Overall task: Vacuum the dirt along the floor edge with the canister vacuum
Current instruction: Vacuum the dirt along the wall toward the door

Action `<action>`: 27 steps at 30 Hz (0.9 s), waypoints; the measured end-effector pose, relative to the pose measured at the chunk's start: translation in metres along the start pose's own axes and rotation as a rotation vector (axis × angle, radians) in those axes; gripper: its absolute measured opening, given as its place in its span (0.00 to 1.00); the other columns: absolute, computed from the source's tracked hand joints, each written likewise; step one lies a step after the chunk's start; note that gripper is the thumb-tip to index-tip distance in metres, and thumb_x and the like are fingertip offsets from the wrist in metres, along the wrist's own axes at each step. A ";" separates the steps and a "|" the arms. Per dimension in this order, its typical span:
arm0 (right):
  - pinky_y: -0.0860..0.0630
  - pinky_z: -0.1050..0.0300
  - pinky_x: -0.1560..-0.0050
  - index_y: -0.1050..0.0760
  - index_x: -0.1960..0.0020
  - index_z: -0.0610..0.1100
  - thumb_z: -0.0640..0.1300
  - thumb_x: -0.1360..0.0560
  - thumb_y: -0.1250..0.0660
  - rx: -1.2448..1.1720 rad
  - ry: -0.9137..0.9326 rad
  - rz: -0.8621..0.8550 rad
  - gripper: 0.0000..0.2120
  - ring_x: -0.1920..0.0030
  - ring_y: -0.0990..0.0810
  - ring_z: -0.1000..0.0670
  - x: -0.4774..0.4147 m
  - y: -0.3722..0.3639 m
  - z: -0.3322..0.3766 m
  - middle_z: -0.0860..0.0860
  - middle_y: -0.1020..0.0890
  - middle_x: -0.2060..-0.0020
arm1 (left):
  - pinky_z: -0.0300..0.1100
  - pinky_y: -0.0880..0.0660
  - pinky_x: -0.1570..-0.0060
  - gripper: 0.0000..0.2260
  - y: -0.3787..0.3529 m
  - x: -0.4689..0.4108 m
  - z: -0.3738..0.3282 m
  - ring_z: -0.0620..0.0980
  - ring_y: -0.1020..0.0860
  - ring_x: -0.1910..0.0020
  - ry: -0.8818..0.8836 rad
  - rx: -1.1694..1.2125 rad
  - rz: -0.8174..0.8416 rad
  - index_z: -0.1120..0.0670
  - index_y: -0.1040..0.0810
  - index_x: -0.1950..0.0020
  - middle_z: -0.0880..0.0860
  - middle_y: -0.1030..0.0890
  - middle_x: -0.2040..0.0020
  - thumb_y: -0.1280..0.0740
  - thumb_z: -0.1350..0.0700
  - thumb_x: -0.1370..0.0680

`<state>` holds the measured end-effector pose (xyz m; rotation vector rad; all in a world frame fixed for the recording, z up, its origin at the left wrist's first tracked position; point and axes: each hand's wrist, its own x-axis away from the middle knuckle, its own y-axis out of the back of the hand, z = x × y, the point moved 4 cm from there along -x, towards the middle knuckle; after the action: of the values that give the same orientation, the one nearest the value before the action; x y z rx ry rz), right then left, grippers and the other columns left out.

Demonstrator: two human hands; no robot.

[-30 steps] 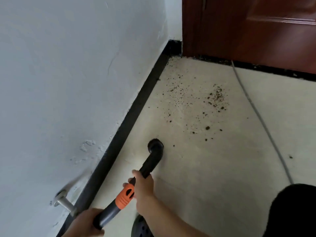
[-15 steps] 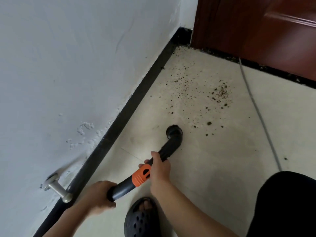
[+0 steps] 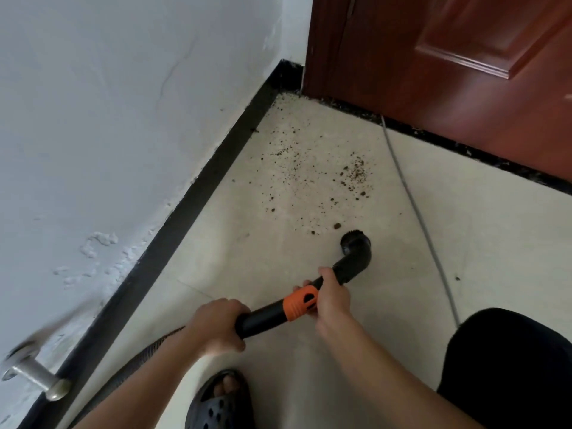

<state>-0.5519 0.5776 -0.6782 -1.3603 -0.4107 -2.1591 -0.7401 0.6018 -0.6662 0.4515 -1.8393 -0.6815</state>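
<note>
Nozzle [image 3: 356, 243] beyond both grips, right hand [image 3: 332, 300] and left hand [image 3: 216, 326] clasping wand [image 3: 263, 317], dirt [image 3: 356, 174] just ahead

Home interior, room corner: painted white wall [image 3: 108, 119], black skirting board [image 3: 198, 193], pale tiled floor [image 3: 464, 230], reddish panelled wooden door [image 3: 448, 72], metal doorstop [image 3: 34, 377] low on wall.

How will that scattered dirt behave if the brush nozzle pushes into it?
The dirt lies as loose, separate specks, so it would probably scatter rather than move as one pile. The bigger crumbs nearest the brush nozzle of the vacuum wand may roll across the smooth tile floor. Fine grains look light, likely lifting easily.
</note>
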 end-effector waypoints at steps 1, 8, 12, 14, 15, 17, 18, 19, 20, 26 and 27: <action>0.19 0.48 0.63 0.28 0.46 0.38 0.42 0.22 0.32 0.015 -0.006 0.014 0.09 0.68 0.20 0.45 -0.002 0.000 0.006 0.41 0.21 0.63 | 0.38 0.34 0.66 0.10 0.001 -0.002 -0.003 0.45 0.26 0.60 -0.009 0.015 -0.014 0.44 0.32 0.65 0.44 0.26 0.65 0.30 0.53 0.35; 0.21 0.56 0.70 0.30 0.51 0.41 0.43 0.23 0.33 0.280 -0.002 0.263 0.07 0.70 0.21 0.45 0.004 -0.079 -0.001 0.43 0.21 0.66 | 0.38 0.38 0.72 0.12 -0.008 0.031 0.030 0.44 0.31 0.71 0.182 0.181 -0.164 0.47 0.34 0.69 0.47 0.28 0.71 0.30 0.52 0.35; 0.20 0.55 0.66 0.30 0.50 0.42 0.44 0.23 0.32 0.335 -0.014 0.310 0.08 0.69 0.20 0.45 0.003 -0.089 -0.016 0.44 0.20 0.65 | 0.39 0.38 0.72 0.12 -0.008 0.040 0.041 0.45 0.31 0.72 0.212 0.193 -0.156 0.47 0.35 0.69 0.47 0.29 0.72 0.30 0.53 0.35; 0.21 0.57 0.71 0.29 0.49 0.40 0.43 0.23 0.33 0.266 0.002 0.218 0.08 0.72 0.21 0.46 0.004 -0.062 -0.014 0.44 0.21 0.67 | 0.37 0.36 0.70 0.10 -0.012 0.035 0.031 0.45 0.27 0.67 0.151 0.122 -0.076 0.45 0.34 0.67 0.45 0.26 0.68 0.31 0.51 0.34; 0.22 0.58 0.74 0.30 0.51 0.40 0.42 0.23 0.33 0.220 0.018 0.168 0.07 0.73 0.22 0.45 0.003 -0.047 -0.013 0.43 0.22 0.68 | 0.37 0.34 0.67 0.09 -0.016 0.032 0.024 0.45 0.26 0.64 0.117 0.092 -0.045 0.44 0.33 0.67 0.45 0.26 0.66 0.32 0.50 0.34; 0.23 0.58 0.75 0.30 0.53 0.39 0.41 0.23 0.34 0.169 0.055 0.098 0.07 0.74 0.23 0.45 0.006 -0.026 -0.010 0.42 0.23 0.70 | 0.39 0.28 0.61 0.08 -0.025 0.028 0.016 0.46 0.24 0.59 0.067 0.079 -0.016 0.43 0.33 0.66 0.46 0.23 0.62 0.33 0.49 0.36; 0.23 0.57 0.75 0.30 0.54 0.39 0.41 0.23 0.34 0.170 0.072 0.091 0.07 0.74 0.23 0.44 0.008 -0.024 -0.012 0.42 0.23 0.70 | 0.40 0.27 0.60 0.08 -0.029 0.028 0.016 0.47 0.23 0.58 0.065 0.093 -0.013 0.44 0.32 0.66 0.46 0.22 0.61 0.33 0.49 0.37; 0.23 0.57 0.75 0.30 0.54 0.39 0.41 0.23 0.34 0.187 0.079 0.101 0.06 0.74 0.24 0.44 0.011 -0.029 -0.015 0.41 0.23 0.69 | 0.39 0.27 0.61 0.07 -0.031 0.031 0.021 0.46 0.22 0.58 0.079 0.114 -0.016 0.44 0.31 0.65 0.46 0.21 0.61 0.33 0.48 0.37; 0.24 0.57 0.75 0.30 0.54 0.39 0.40 0.23 0.34 0.218 0.078 0.124 0.06 0.73 0.24 0.44 0.014 -0.040 -0.020 0.41 0.24 0.68 | 0.38 0.28 0.63 0.07 -0.031 0.035 0.028 0.46 0.22 0.60 0.104 0.140 -0.025 0.45 0.31 0.65 0.46 0.21 0.62 0.33 0.48 0.37; 0.18 0.48 0.56 0.30 0.53 0.42 0.44 0.23 0.33 0.397 0.100 0.305 0.08 0.68 0.20 0.45 0.003 -0.140 -0.009 0.44 0.20 0.65 | 0.39 0.36 0.72 0.09 0.010 0.032 0.068 0.47 0.27 0.71 0.247 0.307 -0.243 0.49 0.31 0.67 0.48 0.25 0.71 0.30 0.53 0.36; 0.18 0.48 0.56 0.29 0.52 0.42 0.44 0.23 0.32 0.387 0.110 0.293 0.08 0.69 0.20 0.46 0.000 -0.145 -0.001 0.44 0.20 0.65 | 0.39 0.36 0.71 0.10 0.020 0.025 0.066 0.47 0.26 0.71 0.227 0.299 -0.261 0.50 0.31 0.67 0.48 0.25 0.71 0.30 0.53 0.36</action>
<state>-0.6386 0.6933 -0.6743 -1.0114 -0.5192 -1.7919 -0.8105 0.6175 -0.6526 0.9402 -1.6847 -0.5035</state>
